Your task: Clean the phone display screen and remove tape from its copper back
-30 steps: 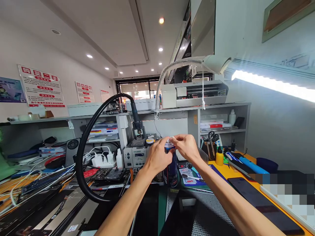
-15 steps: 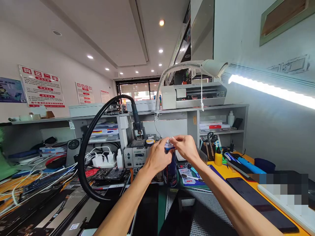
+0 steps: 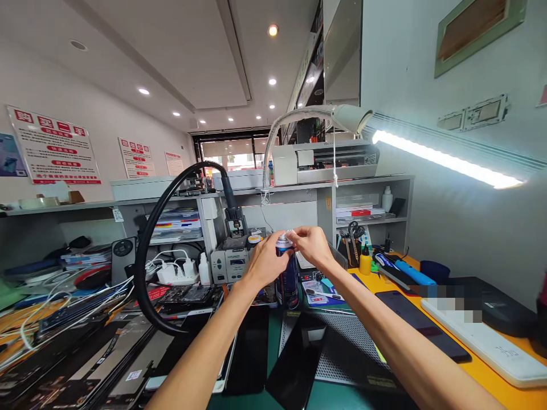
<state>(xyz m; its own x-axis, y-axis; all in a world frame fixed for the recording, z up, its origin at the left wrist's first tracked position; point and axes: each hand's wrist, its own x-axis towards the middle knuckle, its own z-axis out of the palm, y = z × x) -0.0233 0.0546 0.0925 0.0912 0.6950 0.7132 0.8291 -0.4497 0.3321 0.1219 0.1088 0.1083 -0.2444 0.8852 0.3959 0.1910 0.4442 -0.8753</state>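
Observation:
A dark blue spray can (image 3: 288,285) stands upright on the bench ahead of me. My left hand (image 3: 267,261) is closed around its upper part, thumb across the front. At the white top of the can, my right hand (image 3: 313,245) pinches with thumb and fingertips; the small white piece there is partly hidden by the fingers. Below my hands, a black phone screen (image 3: 299,356) lies tilted on a perforated metal plate (image 3: 342,364).
A hot-air station (image 3: 231,265) with a thick black hose (image 3: 143,273) stands to the left. Phone parts and screens (image 3: 111,364) crowd the left side. On the right are a yellow bottle (image 3: 364,262), a dark phone (image 3: 421,324) and a white power bank (image 3: 487,341). A bright lamp (image 3: 444,159) hangs above.
My view has swung slightly right, so the scene sits further left. Both hands stay at the top of the can, with little change in grip.

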